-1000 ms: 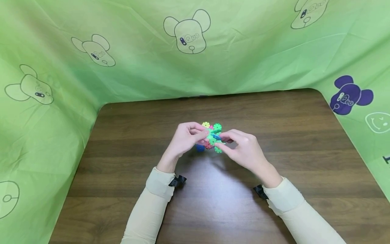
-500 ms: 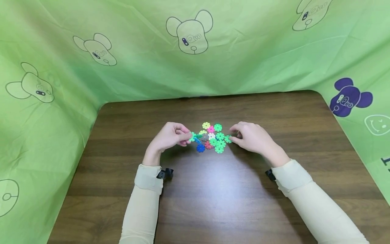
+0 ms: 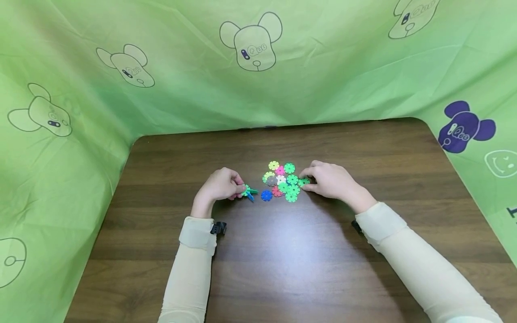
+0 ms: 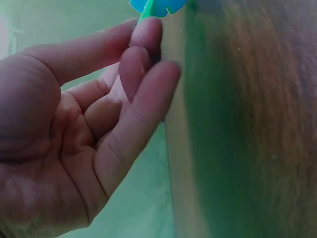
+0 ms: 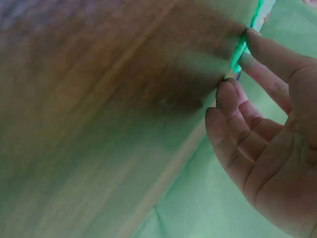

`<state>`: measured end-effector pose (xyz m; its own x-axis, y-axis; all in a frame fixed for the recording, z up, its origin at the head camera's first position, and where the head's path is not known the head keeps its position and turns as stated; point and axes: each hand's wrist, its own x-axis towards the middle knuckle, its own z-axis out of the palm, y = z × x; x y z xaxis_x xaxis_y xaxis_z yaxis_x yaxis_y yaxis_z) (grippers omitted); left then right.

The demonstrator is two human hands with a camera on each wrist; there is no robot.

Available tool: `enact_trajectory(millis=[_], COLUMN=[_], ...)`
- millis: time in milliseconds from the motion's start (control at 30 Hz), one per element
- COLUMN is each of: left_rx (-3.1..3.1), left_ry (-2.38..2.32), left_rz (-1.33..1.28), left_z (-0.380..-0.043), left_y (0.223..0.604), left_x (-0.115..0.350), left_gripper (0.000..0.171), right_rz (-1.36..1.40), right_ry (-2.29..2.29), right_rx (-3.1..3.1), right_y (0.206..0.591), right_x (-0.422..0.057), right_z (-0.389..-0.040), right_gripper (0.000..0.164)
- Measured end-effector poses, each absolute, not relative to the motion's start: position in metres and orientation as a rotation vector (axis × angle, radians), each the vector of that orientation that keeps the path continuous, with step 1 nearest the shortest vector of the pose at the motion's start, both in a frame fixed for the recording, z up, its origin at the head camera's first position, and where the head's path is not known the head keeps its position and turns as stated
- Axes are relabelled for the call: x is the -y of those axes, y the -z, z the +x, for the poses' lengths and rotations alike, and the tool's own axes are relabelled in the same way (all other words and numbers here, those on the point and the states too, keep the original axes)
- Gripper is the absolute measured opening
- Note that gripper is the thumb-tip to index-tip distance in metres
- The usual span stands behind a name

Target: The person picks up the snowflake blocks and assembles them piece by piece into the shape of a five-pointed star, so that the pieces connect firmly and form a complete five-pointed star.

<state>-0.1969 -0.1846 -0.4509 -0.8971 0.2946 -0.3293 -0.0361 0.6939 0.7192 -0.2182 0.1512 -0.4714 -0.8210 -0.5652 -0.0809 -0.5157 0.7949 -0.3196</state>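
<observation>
My left hand [image 3: 222, 185] pinches a small joined piece of green and blue notched plastic discs [image 3: 250, 193] between thumb and fingertips, low over the table left of the pile. In the left wrist view, a blue disc [image 4: 168, 6] shows just past the fingertips. My right hand [image 3: 333, 180] has thumb and forefinger around a green notched disc [image 3: 304, 182] at the pile's right end. From the right wrist, that green disc [image 5: 241, 52] appears edge-on between the fingertips, flat at the tabletop, while the other fingers are loosely bent.
Loose flower-shaped discs lie between the hands: several green ones [image 3: 292, 190], yellow ones [image 3: 273, 165], a grey one [image 3: 272, 181], a red one [image 3: 277, 192] and a blue one [image 3: 266, 195]. A green printed curtain [image 3: 181, 89] surrounds the brown wooden table [image 3: 282, 269].
My left hand has drawn the joined discs out of the pile to the left and lowered them. My right hand has left that piece and taken hold of a green disc at the pile's right end.
</observation>
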Motion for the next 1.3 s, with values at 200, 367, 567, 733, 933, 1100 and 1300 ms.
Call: enact_trajectory(millis=[200, 367, 567, 733, 933, 1100, 1300], left_rx=[-2.632, -2.741, -2.809, -2.883, -2.916, -2.928, -2.941], left_ry=[-0.846, -0.685, -0.702, -0.691, -0.462, -0.301, -0.185], left_rz=[0.169, 0.163, 0.138, 0.265, 0.455, 0.531, 0.564], left_z=[-0.198, -0.199, -0.195, -0.189, -0.182, -0.179, -0.176], left_y=[0.45, 0.451, 0.443, 0.434, 0.438, 0.449, 0.456], left_x=[0.183, 0.184, 0.182, 0.166, 0.138, 0.123, 0.115], left_gripper=[0.016, 0.018, 0.017, 0.019, 0.029, 0.031, 0.03], right_rz=[-0.831, -0.798, -0.786, -0.788, -0.793, -0.795, -0.793], right_ry=[0.457, 0.48, 0.478, 0.488, 0.509, 0.539, 0.577], right_rx=[-2.785, -2.748, -2.736, -2.733, -2.748, -2.761, -2.769], right_y=[0.47, 0.47, 0.47, 0.47, 0.471, 0.472, 0.473], right_x=[-0.15, -0.149, -0.15, -0.15, -0.15, -0.149, -0.148], right_z=[-0.22, -0.221, -0.222, -0.223, -0.223, -0.223, -0.224], right_gripper=[0.027, 0.026, 0.028, 0.028, 0.029, 0.031, 0.03])
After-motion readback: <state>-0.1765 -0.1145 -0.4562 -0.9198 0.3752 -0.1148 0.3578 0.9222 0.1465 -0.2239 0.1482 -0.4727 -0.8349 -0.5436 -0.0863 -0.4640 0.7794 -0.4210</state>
